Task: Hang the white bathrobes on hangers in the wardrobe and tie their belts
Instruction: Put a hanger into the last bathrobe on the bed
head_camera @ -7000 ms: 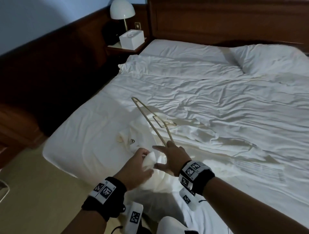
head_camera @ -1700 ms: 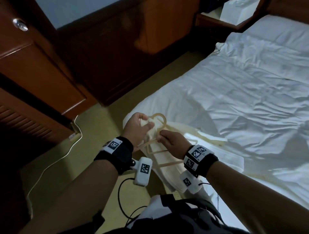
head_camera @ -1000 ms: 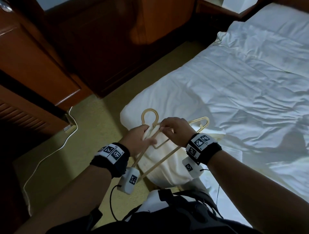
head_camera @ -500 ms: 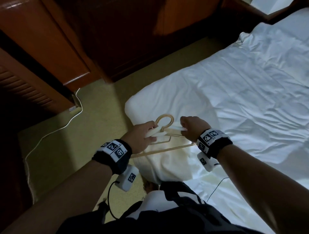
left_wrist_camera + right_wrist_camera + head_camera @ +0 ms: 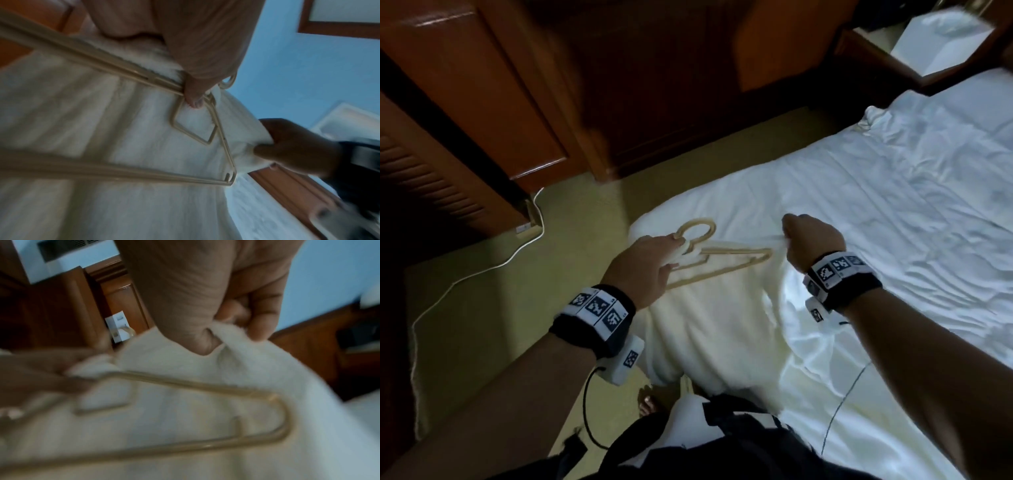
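A white bathrobe [image 5: 715, 325] hangs in front of me over the bed's corner, with a beige plastic hanger [image 5: 726, 265] lying against its upper part. My left hand [image 5: 676, 246] grips the hanger's neck just below the hook, together with a fold of the robe's collar; the left wrist view shows a finger [image 5: 194, 97] pressed on the hanger [image 5: 195, 128]. My right hand [image 5: 787, 236] pinches the robe's cloth beside the hanger's right end. In the right wrist view the thumb and fingers [image 5: 257, 318] bunch the bathrobe [image 5: 185, 418] above the hanger's rounded end [image 5: 283, 418].
The bed [image 5: 893, 178] with rumpled white sheets fills the right. Dark wooden cabinets [image 5: 493, 102] and a louvred door [image 5: 424, 185] stand to the left and ahead. A white cable [image 5: 482, 270] trails across the olive floor. A bedside table with a white box [image 5: 941, 37] is at the far right.
The robe and hanger came up off the bed. In the last second my right hand slid right from the hanger's neck to its end, drawing the cloth out; my left hand kept its grip.
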`<state>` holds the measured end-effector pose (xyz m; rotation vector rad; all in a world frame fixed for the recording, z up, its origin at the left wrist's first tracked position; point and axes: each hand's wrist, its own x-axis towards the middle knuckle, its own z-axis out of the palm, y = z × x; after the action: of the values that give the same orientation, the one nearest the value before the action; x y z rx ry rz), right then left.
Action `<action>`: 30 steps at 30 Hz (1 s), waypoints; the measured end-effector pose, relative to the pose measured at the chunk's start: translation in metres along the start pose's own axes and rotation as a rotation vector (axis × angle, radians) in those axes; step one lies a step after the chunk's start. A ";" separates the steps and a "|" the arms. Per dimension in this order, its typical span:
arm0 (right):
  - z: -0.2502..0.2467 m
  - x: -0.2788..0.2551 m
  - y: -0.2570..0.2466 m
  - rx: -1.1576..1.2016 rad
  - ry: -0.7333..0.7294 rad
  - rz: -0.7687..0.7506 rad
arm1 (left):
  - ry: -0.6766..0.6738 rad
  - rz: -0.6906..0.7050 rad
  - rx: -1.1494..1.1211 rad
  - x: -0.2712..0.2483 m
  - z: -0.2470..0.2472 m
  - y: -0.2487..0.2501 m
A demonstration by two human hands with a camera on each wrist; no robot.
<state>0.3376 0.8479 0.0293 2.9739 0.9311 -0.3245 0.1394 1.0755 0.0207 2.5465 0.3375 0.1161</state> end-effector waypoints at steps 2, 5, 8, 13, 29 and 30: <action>-0.013 0.004 -0.012 -0.001 -0.065 0.015 | 0.063 -0.048 0.029 0.002 -0.016 -0.005; -0.026 -0.004 -0.074 0.161 -0.203 -0.164 | 0.160 -0.214 0.017 -0.005 -0.043 -0.033; -0.030 -0.018 -0.154 0.459 -0.481 -0.354 | 0.257 -0.286 -0.030 -0.024 -0.075 -0.069; -0.046 0.008 -0.280 0.581 0.009 -0.677 | 0.371 -0.144 0.059 -0.066 -0.159 -0.124; -0.268 -0.019 -0.743 0.100 0.416 -1.517 | 0.844 -0.100 0.280 -0.301 -0.505 -0.280; -0.283 -0.030 -0.765 0.065 0.447 -1.558 | 0.867 -0.102 0.243 -0.318 -0.520 -0.281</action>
<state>-0.0639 1.4811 0.3529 1.6359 3.0202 0.3729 -0.3077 1.4917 0.2997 2.5652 0.8415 1.2141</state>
